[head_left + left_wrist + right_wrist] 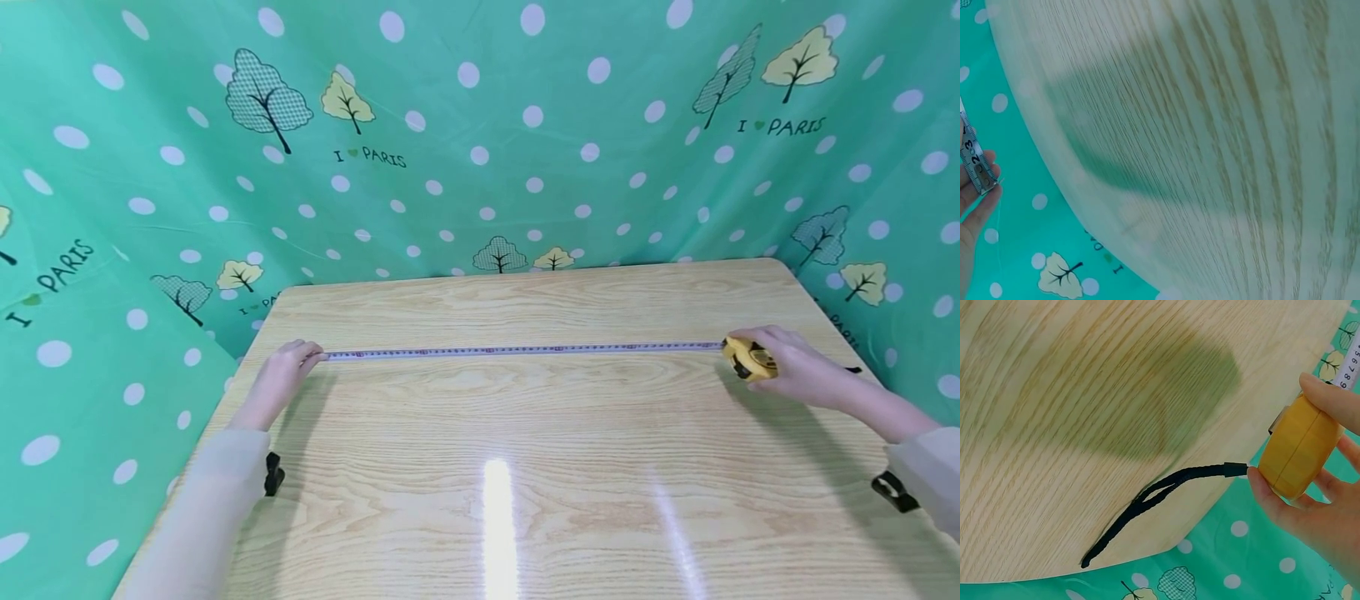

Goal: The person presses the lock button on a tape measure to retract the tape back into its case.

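Note:
A yellow and black tape measure (pixel 742 358) is gripped by my right hand (pixel 798 367) above the right part of the table. Its white blade (pixel 487 351) runs pulled out, nearly straight, across to the left side. There my left hand (pixel 285 375) pinches the blade's end between thumb and fingers. The left wrist view shows the metal end hook (pixel 986 185) at the fingertips, beside low centimetre numbers. In the right wrist view the yellow case (pixel 1300 447) sits between thumb and fingers, and a black wrist strap (pixel 1160 487) hangs from it down to the wood.
The light wood table (pixel 525 433) has rounded corners and bright light reflections near its front. Green dotted cloth (pixel 480 125) printed with trees stands behind and at both sides. Black straps (pixel 274 475) are on both forearms.

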Available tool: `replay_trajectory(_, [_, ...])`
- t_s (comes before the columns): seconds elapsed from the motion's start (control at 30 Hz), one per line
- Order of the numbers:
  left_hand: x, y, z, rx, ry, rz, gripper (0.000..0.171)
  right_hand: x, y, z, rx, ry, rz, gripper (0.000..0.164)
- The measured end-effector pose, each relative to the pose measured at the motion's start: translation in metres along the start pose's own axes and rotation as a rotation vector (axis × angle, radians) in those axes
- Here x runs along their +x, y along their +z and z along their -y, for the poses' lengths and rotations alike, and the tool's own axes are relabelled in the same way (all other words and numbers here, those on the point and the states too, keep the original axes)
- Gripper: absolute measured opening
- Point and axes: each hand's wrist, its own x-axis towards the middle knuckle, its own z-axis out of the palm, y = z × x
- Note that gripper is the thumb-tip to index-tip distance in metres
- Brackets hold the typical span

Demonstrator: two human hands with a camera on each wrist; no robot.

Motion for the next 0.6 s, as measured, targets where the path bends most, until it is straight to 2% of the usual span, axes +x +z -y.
replay_trajectory(0.33, [0.003,0.006,-0.004,-0.002,0.045,-0.023,0.005,0.001,0.003,0.0,0.013,0.008,0.008,0.069])
replay_trajectory(0.6, [0.005,0.011,-0.008,0.012,0.049,-0.038,0.005,0.001,0.004,0.001,0.025,0.035,0.03,0.068])
